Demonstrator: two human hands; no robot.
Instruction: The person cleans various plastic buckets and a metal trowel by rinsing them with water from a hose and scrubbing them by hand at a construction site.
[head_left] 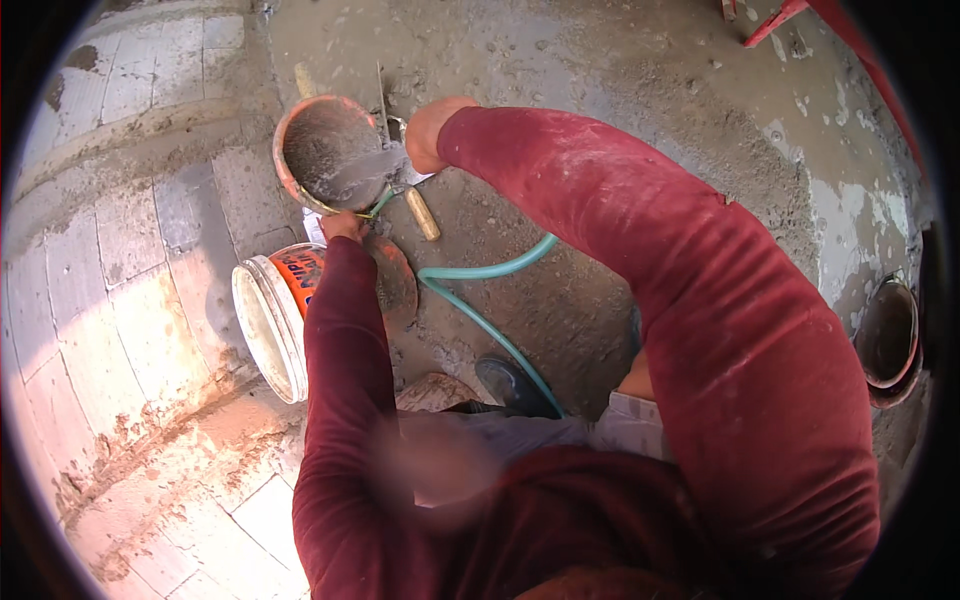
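On my remote feed, the tub, left hand at its rim, right hand nearby (fingers spread or pinching, I cannot tell), might spill mix if knocked.

Two hands: left hand, ten o'clock; right hand, near twelve. One basin, between ten and eleven. One bucket, nine. One green hose, centre. One wooden handle, eleven. One visible boot, six. Dark containers, apparently two: three.

Muddy grey floor (wet-looking), teal hose, tub at right
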